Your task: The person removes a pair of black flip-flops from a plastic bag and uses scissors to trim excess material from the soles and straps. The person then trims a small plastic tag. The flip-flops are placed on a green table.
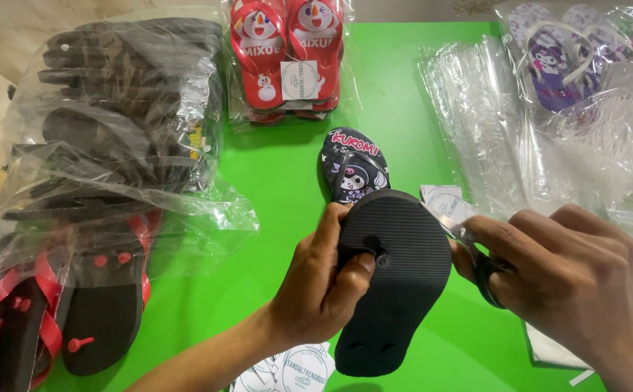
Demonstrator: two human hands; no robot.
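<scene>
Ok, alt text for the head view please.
Left hand grips a black flip-flop sole-up over a green table, thumb by its strap plug; right hand holds a small dark tool at its edge. Bagged sandals lie left.

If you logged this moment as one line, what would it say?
left hand: grips black flip-flop, sole up | right hand: at its edge, small dark tool, unclear | beneath: printed flip-flop | surface: green table

A sandal packing workshop: bagged flip-flop stacks [106, 123], clear plastic sleeves [491, 123], and label cards [298, 366] across a green table [273, 174].
</scene>
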